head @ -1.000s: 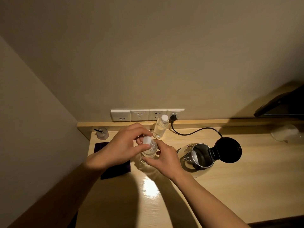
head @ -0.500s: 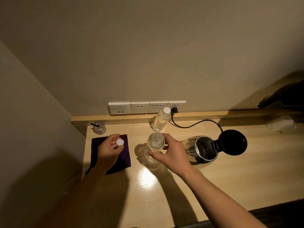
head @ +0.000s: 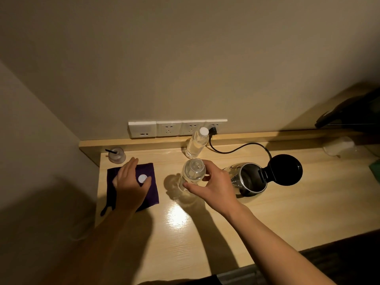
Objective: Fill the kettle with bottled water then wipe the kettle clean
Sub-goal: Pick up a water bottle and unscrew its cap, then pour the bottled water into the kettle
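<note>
A clear water bottle (head: 192, 173) stands uncapped on the wooden desk (head: 277, 212), and my right hand (head: 213, 185) is wrapped around it. Its white cap (head: 142, 178) lies on a dark purple cloth (head: 151, 189) at the left, touching the thumb of my left hand (head: 129, 182), which rests flat on the cloth with fingers spread. Just right of the bottle sits a steel kettle (head: 248, 179) with its black lid (head: 285, 169) flipped open. A second capped bottle (head: 196, 143) stands behind, near the wall.
A black cord (head: 238, 149) runs from the wall sockets (head: 176, 128) to the kettle. A small glass with a black stick (head: 116, 154) stands at the back left corner. A plastic-wrapped item (head: 339, 145) lies at the far right.
My left hand took the cap off the bottle, carried it left and set it down on the purple cloth. My right hand has kept hold of the bottle.
</note>
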Motion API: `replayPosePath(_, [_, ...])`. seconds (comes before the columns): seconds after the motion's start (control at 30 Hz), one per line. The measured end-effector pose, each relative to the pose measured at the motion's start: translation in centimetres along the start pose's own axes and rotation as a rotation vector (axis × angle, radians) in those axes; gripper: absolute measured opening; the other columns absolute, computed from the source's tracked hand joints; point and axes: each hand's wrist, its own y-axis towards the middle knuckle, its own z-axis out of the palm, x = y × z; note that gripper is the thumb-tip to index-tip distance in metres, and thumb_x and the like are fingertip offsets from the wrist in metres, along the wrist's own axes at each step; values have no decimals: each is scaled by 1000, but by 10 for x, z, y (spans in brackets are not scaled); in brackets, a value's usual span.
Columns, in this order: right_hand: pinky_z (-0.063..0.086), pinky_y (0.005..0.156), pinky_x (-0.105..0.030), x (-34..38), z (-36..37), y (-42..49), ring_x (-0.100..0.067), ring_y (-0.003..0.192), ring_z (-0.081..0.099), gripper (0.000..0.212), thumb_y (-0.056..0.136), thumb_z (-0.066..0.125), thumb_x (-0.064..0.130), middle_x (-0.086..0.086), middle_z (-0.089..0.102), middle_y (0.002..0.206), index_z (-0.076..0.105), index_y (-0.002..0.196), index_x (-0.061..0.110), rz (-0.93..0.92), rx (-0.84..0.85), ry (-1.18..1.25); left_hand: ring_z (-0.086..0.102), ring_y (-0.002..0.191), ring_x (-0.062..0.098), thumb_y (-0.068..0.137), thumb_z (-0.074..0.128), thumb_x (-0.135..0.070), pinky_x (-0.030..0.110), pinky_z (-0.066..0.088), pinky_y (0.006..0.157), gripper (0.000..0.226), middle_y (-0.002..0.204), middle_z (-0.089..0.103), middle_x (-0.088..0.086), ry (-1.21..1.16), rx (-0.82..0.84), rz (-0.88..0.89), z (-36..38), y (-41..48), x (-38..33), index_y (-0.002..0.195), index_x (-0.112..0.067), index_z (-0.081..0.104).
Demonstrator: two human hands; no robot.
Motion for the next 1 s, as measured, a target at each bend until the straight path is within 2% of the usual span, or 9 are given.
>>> replayPosePath(0.07, [58,88,-26,2,2,0,5,104,64,69,70,82,62,22,72,112,60,131,38,-7,-1,3,61,128,31,86,72,-34,58,49,105,58,140,64,9,-346,106,-66,-22,9,-27,139,-14,60])
replayPosePath(0.13, [58,87,-29,5,1,-1,4,104,65,68,70,82,62,21,72,112,60,130,39,-11,-10,11,56,133,18,83,66,-53,50,46,113,58,144,59,-8,-689,433,-184,-44,20,-58,139,-44,53])
replayPosePath(0.17, [58,87,-31,6,0,-1,2,104,66,68,70,82,62,20,73,112,60,130,38,-13,-13,15,55,134,16,80,67,-57,51,45,114,60,145,58,-12,-723,552,-149,-51,25,-72,138,-51,52])
replayPosePath(0.27, [58,84,-32,11,-3,-1,0,100,67,65,71,82,60,20,74,110,60,129,40,-18,-18,30,50,141,20,75,76,-53,56,39,117,73,151,54,-12,-761,750,-22,-59,33,-101,143,-46,52])
replayPosePath(0.33, [58,81,-29,13,-4,-1,2,99,67,65,71,80,59,19,74,109,60,130,40,-26,-24,28,51,141,15,73,83,-50,50,38,119,79,149,58,-10,-813,785,29,-58,35,-111,145,-38,53])
replayPosePath(0.5, [54,73,-18,17,-7,-1,2,93,67,62,73,80,52,19,74,103,63,130,37,-35,-36,51,60,132,16,68,87,-60,33,50,107,75,138,66,-10,-912,775,-8,-55,37,-123,135,-44,60])
replayPosePath(0.63, [54,75,-16,18,-8,0,1,95,67,67,72,78,53,18,74,106,62,134,36,-40,-39,71,63,127,16,74,81,-63,23,50,101,78,133,67,-10,-908,752,19,-51,34,-132,139,-27,55])
replayPosePath(0.73, [50,76,-10,17,-10,-3,3,98,67,68,72,78,52,16,75,108,62,135,33,-34,-58,123,64,126,20,78,78,-62,25,51,101,69,132,69,-6,-912,740,24,-50,34,-137,136,-31,57])
replayPosePath(1.0, [53,92,-17,-10,-5,-38,-2,119,59,78,76,87,47,9,56,129,52,140,22,32,-240,281,65,126,23,77,81,-59,43,51,106,64,133,70,-1,-899,761,11,-33,31,-143,134,-39,62])
